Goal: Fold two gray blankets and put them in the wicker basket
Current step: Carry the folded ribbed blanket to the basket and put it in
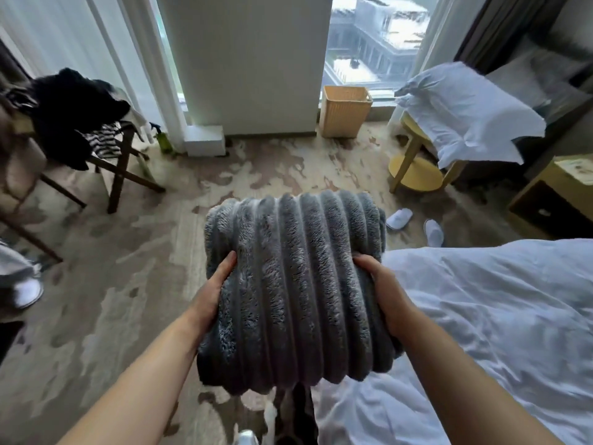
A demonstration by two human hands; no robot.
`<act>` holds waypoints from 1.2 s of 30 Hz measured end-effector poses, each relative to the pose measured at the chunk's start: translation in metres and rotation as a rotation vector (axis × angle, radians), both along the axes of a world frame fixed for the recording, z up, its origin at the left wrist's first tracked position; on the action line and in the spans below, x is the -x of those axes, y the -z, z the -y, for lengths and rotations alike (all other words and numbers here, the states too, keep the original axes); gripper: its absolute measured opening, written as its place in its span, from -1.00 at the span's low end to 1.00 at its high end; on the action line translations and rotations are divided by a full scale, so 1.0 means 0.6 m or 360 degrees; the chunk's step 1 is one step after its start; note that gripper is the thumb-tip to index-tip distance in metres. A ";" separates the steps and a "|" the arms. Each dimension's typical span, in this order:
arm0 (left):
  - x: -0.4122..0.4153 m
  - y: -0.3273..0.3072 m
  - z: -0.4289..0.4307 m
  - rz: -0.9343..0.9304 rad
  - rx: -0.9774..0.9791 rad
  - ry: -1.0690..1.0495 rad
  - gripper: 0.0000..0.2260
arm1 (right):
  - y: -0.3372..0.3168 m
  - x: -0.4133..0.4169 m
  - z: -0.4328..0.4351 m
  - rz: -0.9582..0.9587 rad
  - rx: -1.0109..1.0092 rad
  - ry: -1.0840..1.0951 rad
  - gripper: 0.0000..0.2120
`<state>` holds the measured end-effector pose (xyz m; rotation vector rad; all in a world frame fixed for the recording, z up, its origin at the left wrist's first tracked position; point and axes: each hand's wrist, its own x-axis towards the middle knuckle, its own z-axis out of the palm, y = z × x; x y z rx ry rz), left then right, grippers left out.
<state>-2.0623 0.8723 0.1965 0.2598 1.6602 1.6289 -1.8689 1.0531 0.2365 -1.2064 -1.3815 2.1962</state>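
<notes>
A thick gray ribbed plush blanket (295,284), folded into a fat rectangular bundle, is held level in the air, gripped at its two sides by the left hand (213,290) and right hand (383,290). A pale tan square wicker basket (345,112) stands upright and open-topped on the floor (128,252), well beyond it.

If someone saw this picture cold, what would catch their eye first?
The folded, ribbed gray blanket in the centre, gripped at its sides by the left hand and right hand. Beyond it the wicker basket stands on the carpet by the window, and a white bed fills the lower right.
</notes>
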 end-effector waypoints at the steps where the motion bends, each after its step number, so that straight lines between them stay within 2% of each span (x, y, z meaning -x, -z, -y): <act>1: 0.031 -0.003 -0.010 0.0020 -0.0028 -0.0013 -0.81 | -0.003 0.027 -0.008 -0.0011 0.0003 0.0002 -0.65; 7: 0.181 -0.010 -0.114 0.0092 -0.0127 0.0054 -0.76 | -0.006 0.159 -0.101 -0.0016 0.0022 0.0048 -0.59; 12: 0.287 -0.004 -0.267 0.0159 -0.0104 0.0160 -0.51 | 0.024 0.256 -0.251 0.0050 -0.0045 0.0093 -0.55; 16: 0.373 -0.017 -0.389 0.0272 -0.0080 0.0111 -0.60 | 0.018 0.350 -0.390 -0.0018 -0.0019 0.0060 -0.55; 20: 0.456 -0.051 -0.489 0.0229 -0.0145 0.0033 -0.42 | -0.014 0.447 -0.509 -0.0038 -0.0066 0.0034 -0.59; 23: 0.527 -0.068 -0.559 0.0227 -0.0075 -0.0022 -0.53 | -0.032 0.525 -0.586 -0.0039 -0.0062 0.0015 -0.71; 30: 0.712 -0.057 -0.752 0.0310 -0.0062 -0.0059 -0.56 | -0.012 0.713 -0.775 -0.0005 0.0000 0.0078 -0.69; 36: 0.873 -0.018 -0.985 0.0431 0.0011 0.0201 -0.63 | -0.003 0.843 -0.969 0.0054 -0.0069 0.0325 -0.75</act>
